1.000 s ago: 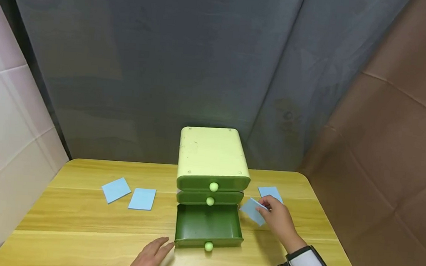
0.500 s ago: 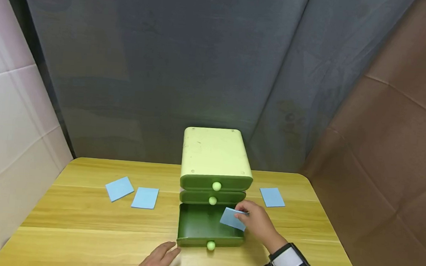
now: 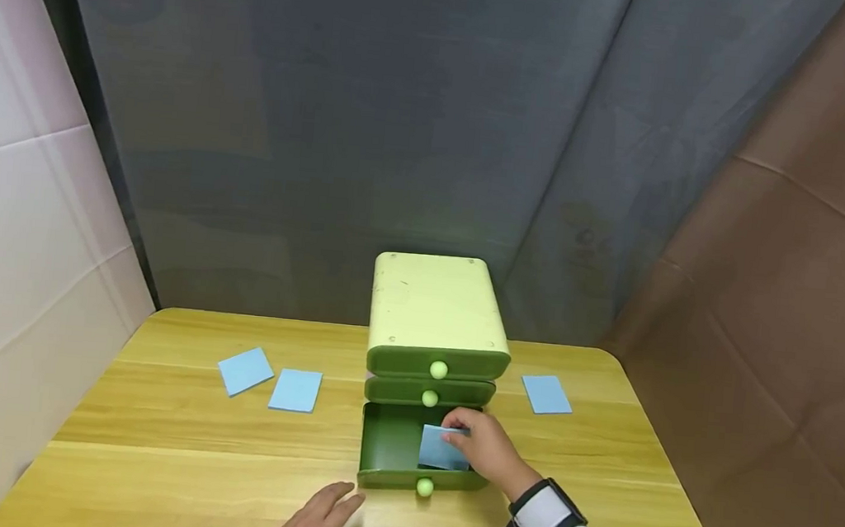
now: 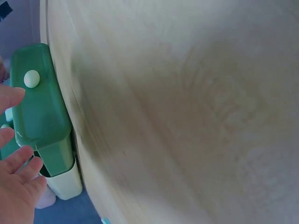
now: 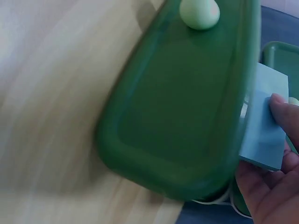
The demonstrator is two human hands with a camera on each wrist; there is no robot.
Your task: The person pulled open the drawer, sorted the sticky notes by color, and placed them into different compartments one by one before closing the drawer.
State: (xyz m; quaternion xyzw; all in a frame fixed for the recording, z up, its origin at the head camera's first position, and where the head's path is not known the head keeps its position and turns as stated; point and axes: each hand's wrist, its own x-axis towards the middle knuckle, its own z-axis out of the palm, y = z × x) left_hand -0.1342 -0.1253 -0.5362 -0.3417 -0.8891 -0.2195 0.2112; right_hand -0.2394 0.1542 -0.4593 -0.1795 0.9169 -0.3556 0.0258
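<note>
A small cabinet [image 3: 438, 302] with a pale yellow-green top and green drawer fronts stands on the table. Its bottom drawer [image 3: 387, 447] is pulled out. Between thumb and fingers my right hand [image 3: 486, 446] pinches a light blue pad of paper notes [image 3: 442, 449], held tilted inside that drawer; the right wrist view shows the thumb on the pad's face [image 5: 266, 116]. My left hand [image 3: 316, 520] is near the drawer's front left corner, fingers spread and holding nothing. In the left wrist view its fingers [image 4: 21, 158] show beside the drawer front [image 4: 42, 107].
Two blue note pads lie left of the cabinet, the farther-left pad [image 3: 246, 371] turned at an angle beside the other pad [image 3: 296, 390]. Another blue pad [image 3: 547, 395] lies to the right. A grey curtain [image 3: 329, 124] hangs behind the wooden table [image 3: 191, 460].
My right hand has carried the blue note pad leftward from the table right of the cabinet into the bottom drawer. The left hand has stayed near the drawer's corner. The view has shifted slightly.
</note>
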